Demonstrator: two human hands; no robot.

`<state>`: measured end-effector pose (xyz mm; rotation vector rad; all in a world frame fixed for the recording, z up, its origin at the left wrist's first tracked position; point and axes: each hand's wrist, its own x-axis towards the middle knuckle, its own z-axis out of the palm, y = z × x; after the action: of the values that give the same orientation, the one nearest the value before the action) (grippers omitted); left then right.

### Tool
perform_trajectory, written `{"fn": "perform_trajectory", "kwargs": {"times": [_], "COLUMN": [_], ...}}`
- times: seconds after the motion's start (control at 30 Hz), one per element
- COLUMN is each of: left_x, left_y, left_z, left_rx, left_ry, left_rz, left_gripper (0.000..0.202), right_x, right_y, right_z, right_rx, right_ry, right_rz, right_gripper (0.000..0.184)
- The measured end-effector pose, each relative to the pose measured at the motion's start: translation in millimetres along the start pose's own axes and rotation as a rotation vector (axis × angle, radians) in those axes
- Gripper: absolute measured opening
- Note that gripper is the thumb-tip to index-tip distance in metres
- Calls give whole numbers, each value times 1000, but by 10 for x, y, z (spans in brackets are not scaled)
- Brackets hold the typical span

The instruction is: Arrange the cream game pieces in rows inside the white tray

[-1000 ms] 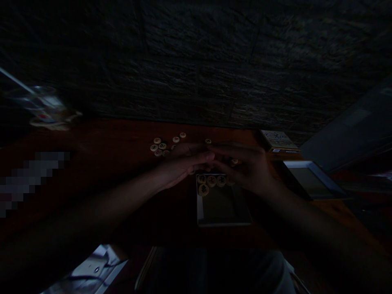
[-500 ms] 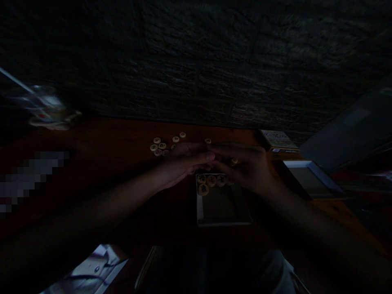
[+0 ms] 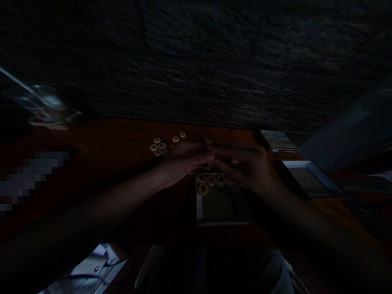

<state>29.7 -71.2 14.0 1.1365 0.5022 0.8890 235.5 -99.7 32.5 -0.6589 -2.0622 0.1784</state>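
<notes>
The scene is very dark. My left hand (image 3: 183, 165) and my right hand (image 3: 245, 167) meet fingertip to fingertip just above the far end of a shallow white-rimmed box (image 3: 200, 214) on a reddish-brown table. Both hands have their fingers curled together; what they hold is hidden. Several round pale game pieces (image 3: 210, 181) with dark characters lie in the box's far end, right under the hands. A loose group of the same pieces (image 3: 159, 147) lies on the table behind my left hand.
A second white-rimmed box half (image 3: 310, 179) sits to the right, with a small printed box (image 3: 278, 141) behind it. A clear glass object (image 3: 45, 108) stands at the far left. A dark stone wall closes the back. Pale paper (image 3: 92, 267) lies near my lap.
</notes>
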Motion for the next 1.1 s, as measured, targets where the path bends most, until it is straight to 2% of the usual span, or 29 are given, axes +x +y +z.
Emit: {"fn": "perform_trajectory", "kwargs": {"times": [0.13,0.37,0.57,0.8,0.97,1.1], "left_x": [-2,7,6,-1,-5,-8], "left_y": [4,-11,-1,4,-6,-7], "left_z": [6,-10,4,4,1,4], "left_rx": [39,-25,3,3,37,25], "left_ry": [50,-30,29,-9,12,12], "left_rz": [0,1,0,-3,6,5], "left_gripper": [27,25,25,27,25,28], "right_x": [7,-7,5,2,-2,12], "right_y": [1,16,0,2,18,32], "right_z": [0,-1,-5,-7,9,15], "right_rx": [-8,16,-7,2,11,5], "right_ry": [-22,-12,-36,-22,-7,-3], "right_rz": [31,-2,32,22,-2,-30], "right_gripper": [37,35,37,32,37,31]}}
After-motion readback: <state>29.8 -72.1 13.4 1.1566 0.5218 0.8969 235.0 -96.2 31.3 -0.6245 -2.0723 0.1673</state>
